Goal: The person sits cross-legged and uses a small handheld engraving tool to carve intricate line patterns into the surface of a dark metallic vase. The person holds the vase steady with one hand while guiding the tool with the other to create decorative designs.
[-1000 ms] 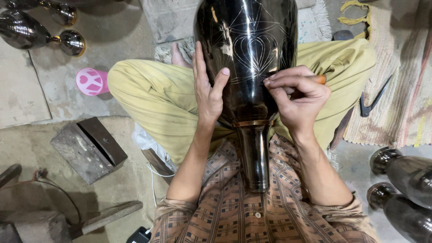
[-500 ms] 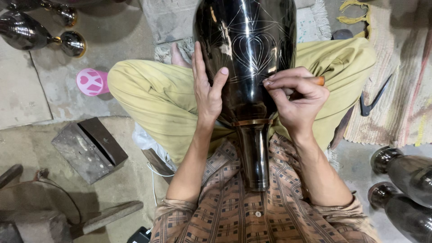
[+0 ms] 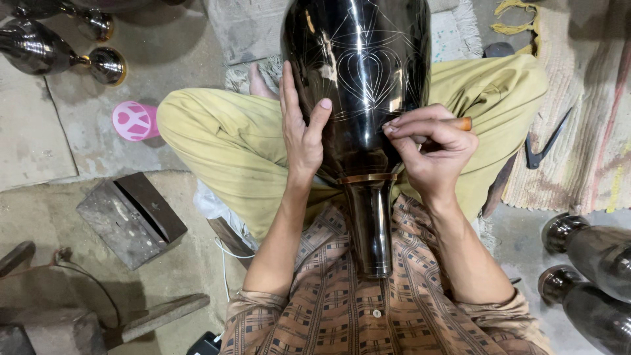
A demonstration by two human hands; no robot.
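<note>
**Engraving hand shifted little on vase**

Head view: tall glossy black metal vase (image 3: 358, 72) lay across lap, long axis running away from body, narrow neck toward chest, wide body pointing outward. Left hand (image 3: 301, 131) spread open, flat against vase flank, as half a second before. Right hand (image 3: 430, 154) curled tight round wooden-handled engraving tool (image 3: 460, 123), barely moved; fine scoring apparently continued. Pink round lid (image 3: 133, 120) well apart on floor.

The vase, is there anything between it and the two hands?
Nothing visible. The left hand lies flat against the side of the black vase, fingers pointing up. The right hand pinches a small tool with a wooden handle and its fingertips sit right on the vase's engraved surface.
</note>
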